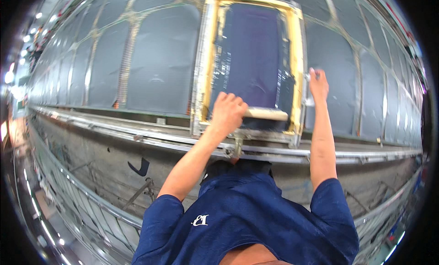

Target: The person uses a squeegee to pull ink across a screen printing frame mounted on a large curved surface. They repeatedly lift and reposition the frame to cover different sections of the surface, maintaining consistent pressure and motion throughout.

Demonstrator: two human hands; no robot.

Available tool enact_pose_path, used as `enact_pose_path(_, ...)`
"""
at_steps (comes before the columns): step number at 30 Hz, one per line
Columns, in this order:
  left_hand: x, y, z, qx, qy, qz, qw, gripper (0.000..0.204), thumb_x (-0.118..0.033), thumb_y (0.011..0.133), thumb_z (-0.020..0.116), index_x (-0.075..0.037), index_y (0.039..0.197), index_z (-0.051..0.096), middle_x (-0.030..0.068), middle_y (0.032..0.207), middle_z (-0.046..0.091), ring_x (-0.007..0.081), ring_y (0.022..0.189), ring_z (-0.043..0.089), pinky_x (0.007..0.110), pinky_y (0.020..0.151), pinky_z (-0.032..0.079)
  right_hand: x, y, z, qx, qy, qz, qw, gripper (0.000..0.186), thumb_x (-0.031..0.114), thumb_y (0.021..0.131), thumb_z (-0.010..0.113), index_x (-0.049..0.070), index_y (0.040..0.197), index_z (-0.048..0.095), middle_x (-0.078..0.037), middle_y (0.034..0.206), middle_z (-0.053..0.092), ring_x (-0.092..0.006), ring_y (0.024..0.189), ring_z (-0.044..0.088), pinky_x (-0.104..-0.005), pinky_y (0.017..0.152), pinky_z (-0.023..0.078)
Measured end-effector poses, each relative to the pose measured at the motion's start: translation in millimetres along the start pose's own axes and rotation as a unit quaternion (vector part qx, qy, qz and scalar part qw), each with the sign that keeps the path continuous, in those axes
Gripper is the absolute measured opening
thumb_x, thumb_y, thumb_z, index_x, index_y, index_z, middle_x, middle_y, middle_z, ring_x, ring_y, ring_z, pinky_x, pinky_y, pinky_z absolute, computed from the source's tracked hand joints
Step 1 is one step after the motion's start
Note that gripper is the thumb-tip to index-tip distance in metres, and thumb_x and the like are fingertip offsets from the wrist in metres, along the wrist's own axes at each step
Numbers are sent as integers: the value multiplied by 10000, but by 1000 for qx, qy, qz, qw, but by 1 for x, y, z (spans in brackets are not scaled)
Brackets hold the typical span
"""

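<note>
My left hand (227, 112) is closed around the left end of a squeegee (267, 114) with a pale, wood-coloured bar. The squeegee lies across the near end of a printing screen (256, 59), whose mesh is dark purple with black along its sides. Yellowish tape lines the metal screen frame (297, 45). Just right of that frame my right hand (319, 84) is raised with curled fingers, close to a small pale part at the frame's side. What those fingers hold, if anything, is too small to make out.
Dark grey panels (160, 59) lie in a row on the long table, both left and right of the screen. A metal rail (119, 131) runs along the table's near edge, in front of my body. A dark curved scrap (139, 166) sits below the rail at left.
</note>
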State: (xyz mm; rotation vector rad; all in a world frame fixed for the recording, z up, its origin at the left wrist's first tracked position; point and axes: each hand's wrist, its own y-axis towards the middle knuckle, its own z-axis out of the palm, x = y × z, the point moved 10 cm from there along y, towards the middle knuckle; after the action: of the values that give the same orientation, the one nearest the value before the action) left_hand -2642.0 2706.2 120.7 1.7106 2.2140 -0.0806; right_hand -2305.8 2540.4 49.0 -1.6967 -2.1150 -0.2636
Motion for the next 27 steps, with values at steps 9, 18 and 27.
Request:
enact_pose_path(9,20,-29,-21,-32,-37,-27,998,196,-62,613,718,-139,792,694,6,823,656,226,848,620,383,830,419,36,-23,-32,14,89,3,996,359,406,995,639,60,1016,730,-118,908,737,-273,868,687,-394,817,509)
enact_pose_path(18,189,-107,-97,-33,-9,-67,997,162,-126,670,778,-187,812,730,-12,834,720,207,821,649,381,815,433,201,-131,74,-42,239,-113,963,262,311,947,689,50,941,682,-141,842,711,-281,797,709,-394,747,523)
enact_pose_path(27,261,-211,-148,-51,35,23,998,334,-45,630,766,-183,933,743,-40,885,749,189,739,622,363,754,438,286,-188,157,-23,272,-85,958,241,273,943,665,35,906,645,-148,793,707,-321,763,705,-401,737,521)
